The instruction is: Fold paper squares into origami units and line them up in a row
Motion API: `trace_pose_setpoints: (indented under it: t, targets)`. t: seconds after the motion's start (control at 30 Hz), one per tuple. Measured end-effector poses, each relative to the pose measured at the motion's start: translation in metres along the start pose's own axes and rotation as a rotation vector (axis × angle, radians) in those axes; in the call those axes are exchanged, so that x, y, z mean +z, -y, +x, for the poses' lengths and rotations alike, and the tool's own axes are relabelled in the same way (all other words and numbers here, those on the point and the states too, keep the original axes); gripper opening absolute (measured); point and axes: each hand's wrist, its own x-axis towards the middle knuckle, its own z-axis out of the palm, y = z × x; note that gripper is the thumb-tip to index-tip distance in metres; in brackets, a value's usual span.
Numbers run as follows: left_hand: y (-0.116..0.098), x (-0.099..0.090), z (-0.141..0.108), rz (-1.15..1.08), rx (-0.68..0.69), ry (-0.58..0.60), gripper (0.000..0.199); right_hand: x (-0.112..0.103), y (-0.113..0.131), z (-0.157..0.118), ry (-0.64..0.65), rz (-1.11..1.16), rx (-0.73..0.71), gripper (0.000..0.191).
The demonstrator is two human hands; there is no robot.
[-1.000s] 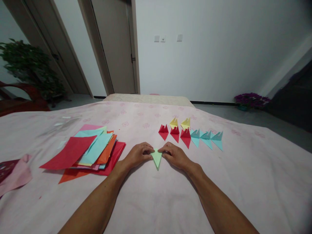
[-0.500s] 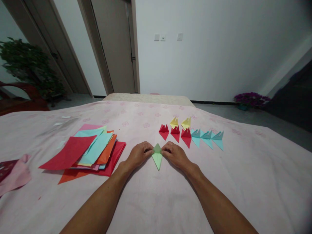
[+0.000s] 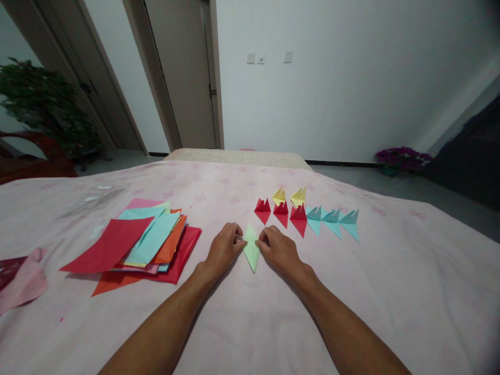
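A light green piece of folded paper [image 3: 252, 251] lies in front of me, a narrow diamond with one point toward me. On its left edge, my left hand [image 3: 227, 244] pinches the paper between thumb and curled fingers. My right hand [image 3: 278, 247] does the same at the right edge. The fingertips partly cover both side corners. Just beyond my right hand stand several finished folded paper birds: red ones [image 3: 299, 219], light blue ones [image 3: 332, 223] and two yellow ones [image 3: 298, 197].
Left of my hands is a loose pile of coloured paper sheets [image 3: 156, 245], red, blue and orange. A pink cloth [image 3: 27, 284] lies at the far left. The pink flowered tablecloth [image 3: 250, 323] covers the table. A potted plant with purple flowers [image 3: 402, 158] stands on the floor beyond.
The upper part of the green paper now stands up as a taller, lighter point, where it looked shorter and darker before. My fingers have shifted slightly along its edges.
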Motion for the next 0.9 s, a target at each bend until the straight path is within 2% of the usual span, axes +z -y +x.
trace_pose_setpoints:
  t: [0.17,0.33,0.63,0.9]
  targets:
    - [0.008,0.006,-0.003,0.026,0.166,-0.019,0.027,-0.002,0.002,-0.002,-0.005,0.011,-0.041,0.004]
    - [0.016,0.016,-0.005,0.101,0.241,0.076,0.032,-0.001,0.002,-0.003,0.037,-0.043,-0.079,0.007]
    - [0.005,0.014,-0.012,0.359,0.169,0.173,0.041,-0.003,0.007,-0.004,0.07,-0.208,-0.084,0.02]
    - [-0.009,0.014,-0.016,0.451,0.076,0.199,0.045,-0.005,0.012,-0.004,0.073,-0.294,-0.151,0.019]
